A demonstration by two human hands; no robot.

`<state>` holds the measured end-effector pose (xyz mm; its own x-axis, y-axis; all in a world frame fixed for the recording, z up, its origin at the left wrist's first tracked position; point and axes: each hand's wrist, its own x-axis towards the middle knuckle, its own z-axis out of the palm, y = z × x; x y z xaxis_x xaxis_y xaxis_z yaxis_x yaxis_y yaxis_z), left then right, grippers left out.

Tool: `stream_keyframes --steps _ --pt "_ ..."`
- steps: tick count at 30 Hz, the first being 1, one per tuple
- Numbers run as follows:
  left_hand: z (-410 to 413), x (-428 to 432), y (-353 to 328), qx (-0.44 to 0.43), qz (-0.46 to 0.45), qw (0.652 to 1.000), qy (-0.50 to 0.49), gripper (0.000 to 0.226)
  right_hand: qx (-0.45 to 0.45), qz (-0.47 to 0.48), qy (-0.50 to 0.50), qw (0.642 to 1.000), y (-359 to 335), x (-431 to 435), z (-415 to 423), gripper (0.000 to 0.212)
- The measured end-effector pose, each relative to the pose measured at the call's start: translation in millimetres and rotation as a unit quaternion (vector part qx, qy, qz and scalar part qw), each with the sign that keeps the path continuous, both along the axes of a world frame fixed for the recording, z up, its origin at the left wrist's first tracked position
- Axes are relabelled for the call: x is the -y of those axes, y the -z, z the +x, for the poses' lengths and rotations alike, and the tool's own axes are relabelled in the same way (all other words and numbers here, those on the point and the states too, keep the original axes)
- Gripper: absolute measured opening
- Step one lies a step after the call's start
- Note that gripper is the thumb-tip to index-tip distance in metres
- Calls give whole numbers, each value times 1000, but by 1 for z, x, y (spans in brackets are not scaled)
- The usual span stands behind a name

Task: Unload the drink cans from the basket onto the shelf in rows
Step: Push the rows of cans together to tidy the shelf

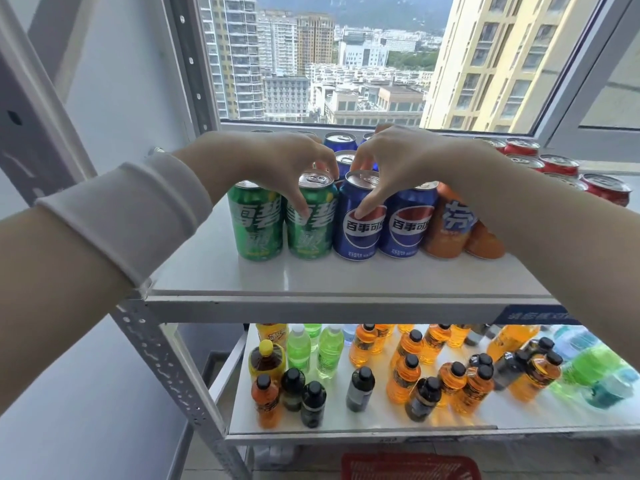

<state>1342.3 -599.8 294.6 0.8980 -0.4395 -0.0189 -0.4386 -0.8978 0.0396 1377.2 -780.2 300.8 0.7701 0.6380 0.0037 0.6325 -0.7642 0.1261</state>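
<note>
Drink cans (405, 226) stand upright in colour rows on the shelf (311, 277). The left grip (277, 161) curls round a green can (311, 233), thumb on its label. The right grip (405, 157) likewise holds the blue can (355, 233) touching it. Orange cans (446, 233) stand just right of that grip, red cans (557, 165) farther right; bottles (403, 374) and basket (408, 466) are below.

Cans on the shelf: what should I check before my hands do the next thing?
1. Grip of left hand on green can: ok.
2. Grip of right hand on blue can: ok.
3. Both cans upright on the shelf: ok.
4. Held cans side by side, green next to green, blue next to blue: ok.
5. Bare shelf space in front: ok.
6. Cans left in the basket: cannot tell, only its edge shows.
</note>
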Motion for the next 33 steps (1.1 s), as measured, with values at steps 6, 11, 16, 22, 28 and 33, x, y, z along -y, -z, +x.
stream_keyframes --steps 6,11,16,22,28,33 --pt "1 -3 5 8 -8 1000 -2 73 36 -18 6 999 3 -1 1 84" --pt "-5 -9 16 22 -49 999 -8 78 -3 12 3 1000 5 6 0 91" --pt "-4 -7 17 43 -51 998 -6 67 -13 29 -12 999 4 11 1 74" --pt "-8 -8 16 60 -55 997 -1 71 -6 59 -11 998 7 9 -7 82" --pt "-58 -44 42 168 -279 939 -111 89 15 146 -58 987 22 -8 -31 79" --pt "-61 -55 78 80 -356 908 -208 107 21 103 -60 993 27 -26 -26 78"
